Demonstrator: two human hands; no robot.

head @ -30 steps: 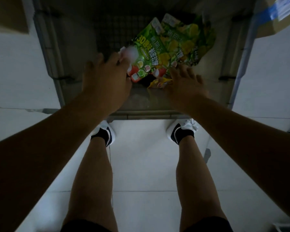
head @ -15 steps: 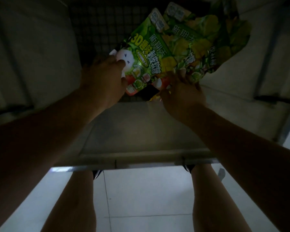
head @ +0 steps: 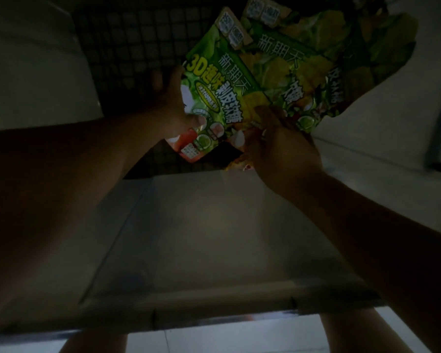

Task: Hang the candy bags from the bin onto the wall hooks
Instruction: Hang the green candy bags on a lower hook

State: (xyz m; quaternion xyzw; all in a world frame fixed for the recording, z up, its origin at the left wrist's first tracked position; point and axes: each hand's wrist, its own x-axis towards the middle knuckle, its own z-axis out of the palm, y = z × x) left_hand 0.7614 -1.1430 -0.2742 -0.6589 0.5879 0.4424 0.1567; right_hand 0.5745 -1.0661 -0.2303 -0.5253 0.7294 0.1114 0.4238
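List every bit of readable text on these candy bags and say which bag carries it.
"新期天": front candy bag, upper part.
"3D趣味剥皮软糖": front candy bag, large letters below that.
"新期天": rear candy bag.
The large characters lower on the rear bag are creased and partly covered, so they cannot be read whole.
The smaller print on both bags is too small or blurred to read.

The left forearm [head: 61, 174] and right forearm [head: 379, 225] are seen bare up to the frame's edge. The left hand [head: 173, 108] and right hand [head: 278, 146] are bare. Below the near rim of the bin [head: 214, 309], a bare left leg [head: 94, 343] and right leg [head: 362, 332] are partly shown.
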